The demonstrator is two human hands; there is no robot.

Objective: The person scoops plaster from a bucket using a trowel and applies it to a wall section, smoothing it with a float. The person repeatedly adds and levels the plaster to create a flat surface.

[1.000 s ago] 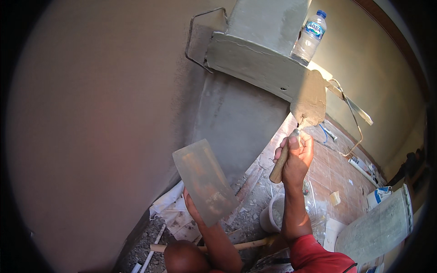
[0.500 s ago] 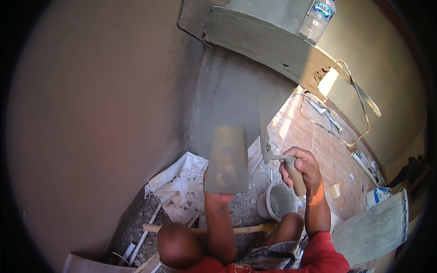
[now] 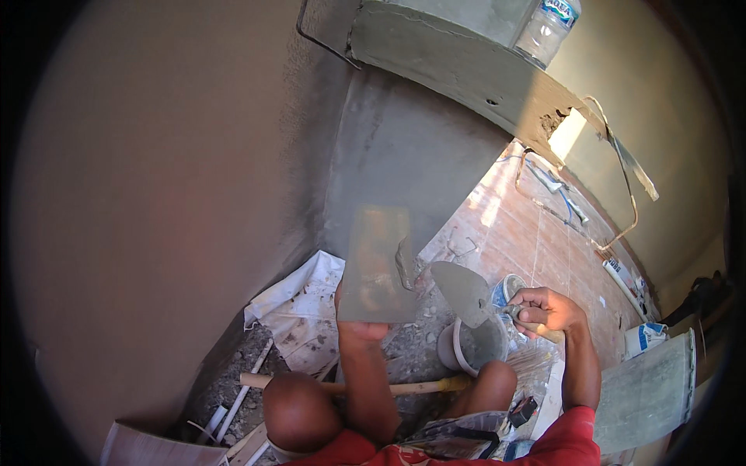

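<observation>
My left hand (image 3: 362,329) is closed beneath a flat rectangular plastering float (image 3: 371,291), whose smooth metal face shows; the handle is hidden under it. A streak of wet grey mortar (image 3: 404,264) clings along the float's right edge. In my right hand (image 3: 550,309) is a pointing trowel (image 3: 466,293), gripped round its handle, its broad grey blade lying flatter and apart from the float. Below the trowel blade stands a bucket (image 3: 460,349) with grey material inside, between my knees and the rubble.
A grey plastered ledge (image 3: 435,58) juts out above, carrying a plastic bottle (image 3: 550,31). Bent rebar (image 3: 628,186) sticks out at right. A long wooden handle (image 3: 396,388) crosses by my knees. White sheeting (image 3: 299,311) lies at the wall's foot, and a large grey tub (image 3: 645,396) at right.
My right hand has moved right and down, and the trowel blade has turned from upright edge-on to flatter. Mortar now shows on the float's right edge. The float has shifted slightly left.
</observation>
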